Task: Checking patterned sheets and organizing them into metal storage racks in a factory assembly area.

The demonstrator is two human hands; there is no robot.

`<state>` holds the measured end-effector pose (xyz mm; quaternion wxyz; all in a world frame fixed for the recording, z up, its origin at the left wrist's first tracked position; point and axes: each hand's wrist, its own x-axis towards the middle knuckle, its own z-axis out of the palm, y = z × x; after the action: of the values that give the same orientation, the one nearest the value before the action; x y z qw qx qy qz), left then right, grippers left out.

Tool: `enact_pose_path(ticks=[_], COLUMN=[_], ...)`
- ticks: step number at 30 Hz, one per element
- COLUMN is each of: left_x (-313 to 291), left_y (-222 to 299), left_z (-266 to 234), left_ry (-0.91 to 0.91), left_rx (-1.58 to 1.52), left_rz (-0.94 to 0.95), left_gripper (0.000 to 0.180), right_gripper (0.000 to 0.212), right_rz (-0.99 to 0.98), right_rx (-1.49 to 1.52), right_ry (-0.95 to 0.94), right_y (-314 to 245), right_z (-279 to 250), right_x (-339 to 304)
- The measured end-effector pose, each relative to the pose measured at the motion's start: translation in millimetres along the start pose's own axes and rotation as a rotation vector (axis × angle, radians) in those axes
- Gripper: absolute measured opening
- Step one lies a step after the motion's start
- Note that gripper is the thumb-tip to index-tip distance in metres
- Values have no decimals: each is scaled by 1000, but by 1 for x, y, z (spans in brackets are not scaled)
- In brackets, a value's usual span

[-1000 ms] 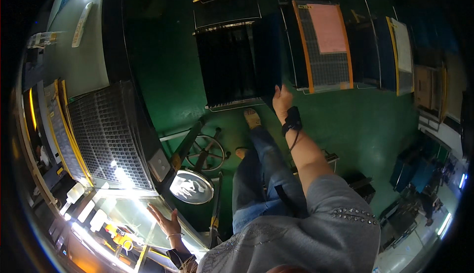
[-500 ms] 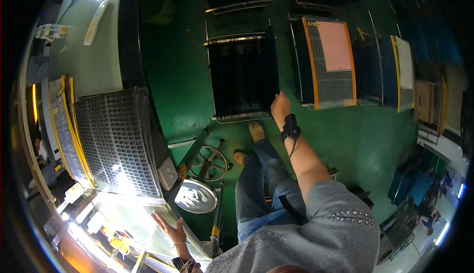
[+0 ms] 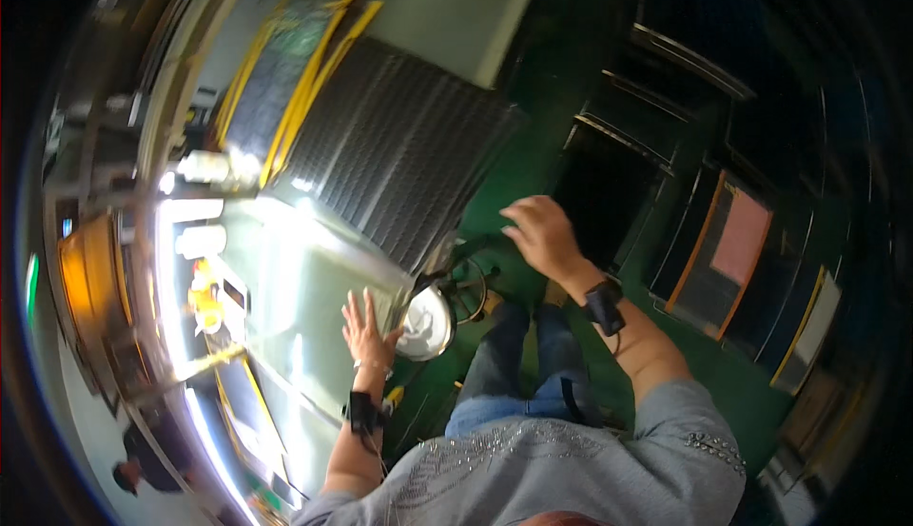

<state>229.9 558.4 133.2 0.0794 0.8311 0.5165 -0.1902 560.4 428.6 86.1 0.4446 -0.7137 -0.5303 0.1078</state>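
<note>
Around the pale, glossy workbench, a dim room is floored in smooth green. Toward the bench's far end is laid the broad, black, grid-patterned panel, judged stiff and perhaps awkward; its weight cannot be told, and it would best be held by opposite edges. Beside the bench's right edge is set a round, pale-topped stool. Over that edge the left hand is spread wide, contact uncertain; right of the bench the right hand is held loosely curved, thumb apart, nothing seen in it.
</note>
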Motion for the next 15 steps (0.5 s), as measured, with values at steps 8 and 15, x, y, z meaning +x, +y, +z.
enact_pose_path(ticks=[8,15], left_x=[30,77], left_y=[19,14], left_z=[-33,-21], left_ry=[361,256], left_rx=[-252,-198], left_rz=[193,623], left_gripper=[79,73], right_gripper=[60,37], right_rz=[-445,-629], right_rx=[-320,-359], right_ry=[-557,-590], right_y=[-53,-56], right_z=[88,94], right_x=[70,80])
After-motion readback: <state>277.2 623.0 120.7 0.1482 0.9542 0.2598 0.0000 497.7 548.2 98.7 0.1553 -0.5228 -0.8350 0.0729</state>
